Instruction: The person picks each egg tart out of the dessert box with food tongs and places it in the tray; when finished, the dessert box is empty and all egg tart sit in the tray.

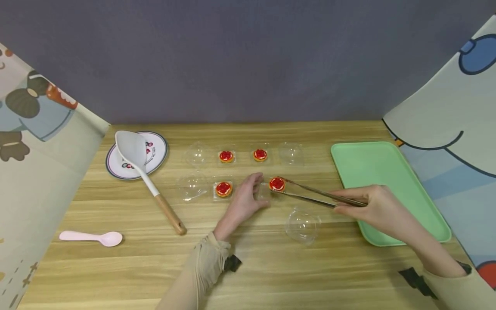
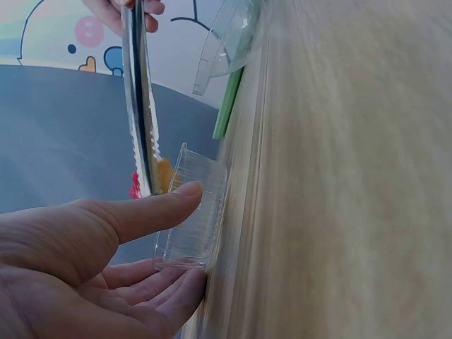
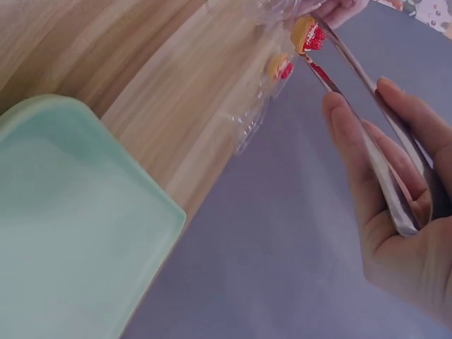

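Note:
My right hand [image 1: 381, 211] grips metal tongs [image 3: 381, 166], whose tips pinch a small red-topped tart [image 1: 277, 184]. My left hand [image 1: 243, 199] holds a small clear plastic box [image 2: 191, 244] between thumb and fingers, low at the table surface. The tart is right at the open box, over its far edge in the left wrist view; whether it touches the box I cannot tell. Left of that hand, another tart [image 1: 224, 189] sits in a clear box. Two more tarts, one on the left [image 1: 226, 156] and one on the right [image 1: 260, 155], sit in clear boxes behind.
Clear domed lids lie about: one in front [image 1: 303, 226], one at back right [image 1: 291, 153], two at left, the nearer [image 1: 192, 186] among them. A green tray [image 1: 387, 185] is at right. Left are a spatula [image 1: 164, 211] across a plate [image 1: 159, 150], and a pink spoon [image 1: 110, 239].

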